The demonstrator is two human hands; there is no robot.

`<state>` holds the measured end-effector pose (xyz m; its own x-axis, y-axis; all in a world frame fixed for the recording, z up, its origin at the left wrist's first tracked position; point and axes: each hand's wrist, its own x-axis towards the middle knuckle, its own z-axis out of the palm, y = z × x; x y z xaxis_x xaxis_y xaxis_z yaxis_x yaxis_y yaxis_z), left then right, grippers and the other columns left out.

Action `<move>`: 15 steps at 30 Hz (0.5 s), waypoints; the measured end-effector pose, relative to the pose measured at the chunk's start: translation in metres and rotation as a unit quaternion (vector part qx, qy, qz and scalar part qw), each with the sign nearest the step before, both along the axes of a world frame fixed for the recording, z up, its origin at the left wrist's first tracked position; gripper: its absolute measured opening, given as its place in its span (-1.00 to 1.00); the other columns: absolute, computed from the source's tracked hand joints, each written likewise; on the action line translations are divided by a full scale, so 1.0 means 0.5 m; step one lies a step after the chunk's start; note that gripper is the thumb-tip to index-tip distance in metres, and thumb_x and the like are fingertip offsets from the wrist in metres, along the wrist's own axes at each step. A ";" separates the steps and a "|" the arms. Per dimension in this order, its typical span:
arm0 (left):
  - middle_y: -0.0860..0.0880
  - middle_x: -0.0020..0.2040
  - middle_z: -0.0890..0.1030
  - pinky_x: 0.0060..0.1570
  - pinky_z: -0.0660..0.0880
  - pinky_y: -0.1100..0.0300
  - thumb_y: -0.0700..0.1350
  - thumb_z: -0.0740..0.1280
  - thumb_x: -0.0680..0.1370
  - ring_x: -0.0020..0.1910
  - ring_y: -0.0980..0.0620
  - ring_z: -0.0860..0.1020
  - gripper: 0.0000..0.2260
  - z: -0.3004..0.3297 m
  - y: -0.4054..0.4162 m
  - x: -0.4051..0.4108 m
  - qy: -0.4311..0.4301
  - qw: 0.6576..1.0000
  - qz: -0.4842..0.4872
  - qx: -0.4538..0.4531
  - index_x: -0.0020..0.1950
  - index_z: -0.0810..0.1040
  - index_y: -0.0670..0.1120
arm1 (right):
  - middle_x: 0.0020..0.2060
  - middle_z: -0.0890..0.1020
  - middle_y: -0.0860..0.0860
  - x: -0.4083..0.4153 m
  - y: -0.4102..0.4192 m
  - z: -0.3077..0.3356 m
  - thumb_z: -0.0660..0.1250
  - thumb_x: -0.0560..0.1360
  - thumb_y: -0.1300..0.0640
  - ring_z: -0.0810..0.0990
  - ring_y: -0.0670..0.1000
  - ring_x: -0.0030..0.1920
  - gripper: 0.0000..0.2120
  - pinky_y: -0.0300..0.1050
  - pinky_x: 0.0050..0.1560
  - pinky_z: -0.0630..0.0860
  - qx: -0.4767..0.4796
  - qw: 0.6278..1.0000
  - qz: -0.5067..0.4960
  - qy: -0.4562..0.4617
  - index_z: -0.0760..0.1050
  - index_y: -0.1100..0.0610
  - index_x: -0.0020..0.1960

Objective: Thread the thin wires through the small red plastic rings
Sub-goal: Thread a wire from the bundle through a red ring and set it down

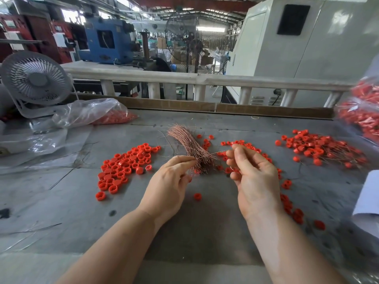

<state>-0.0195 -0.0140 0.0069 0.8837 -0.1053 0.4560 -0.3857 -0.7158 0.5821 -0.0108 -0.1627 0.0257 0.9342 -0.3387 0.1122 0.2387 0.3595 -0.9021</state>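
1. Unthreaded red rings [125,167] wait heaped left on our bench [61,197].
2. Our left hand [166,185] pinches one wire from the copper wire bundle [190,146].
3. Our right hand [254,177], fingers curled, pinches that strand's far end; any ring there is unclear.
4. Threaded rings [320,148] pile right.

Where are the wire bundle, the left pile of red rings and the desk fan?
wire bundle [191,145]: head view, middle of the strands.
left pile of red rings [125,166]: head view, pile's centre.
desk fan [35,78]: head view, grille hub.
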 end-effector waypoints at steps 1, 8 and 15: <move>0.17 0.19 0.48 0.08 0.32 0.43 -0.31 0.29 0.52 0.05 0.10 0.50 -0.69 -0.002 0.002 0.002 0.002 1.000 0.012 -0.001 0.24 0.55 -0.09 | -0.38 0.65 -0.07 0.000 -0.003 0.002 0.33 0.49 0.22 0.54 -0.20 -0.39 -0.90 -0.39 -0.48 0.37 0.008 1.000 -0.008 -0.001 0.59 0.09 -0.17; 0.10 0.25 0.51 -0.02 0.24 0.50 -0.28 0.32 0.51 0.07 0.03 0.53 -0.68 -0.014 0.015 0.014 0.020 0.995 0.097 -0.021 0.25 0.54 -0.09 | -0.43 0.63 -0.11 0.007 -0.030 0.013 0.32 0.52 0.21 0.52 -0.22 -0.44 -0.86 -0.40 -0.52 0.34 0.042 0.994 -0.102 -0.021 0.55 0.07 -0.21; 0.07 0.01 0.57 -0.21 0.32 0.53 -0.26 0.36 0.49 -0.26 0.28 0.48 -0.76 -0.009 0.018 0.014 0.040 0.988 0.112 -0.098 0.12 0.61 -0.05 | -0.46 0.62 -0.13 0.014 -0.050 0.011 0.33 0.51 0.20 0.52 -0.23 -0.44 -0.84 -0.39 -0.48 0.36 -0.010 0.982 -0.178 -0.054 0.50 0.05 -0.23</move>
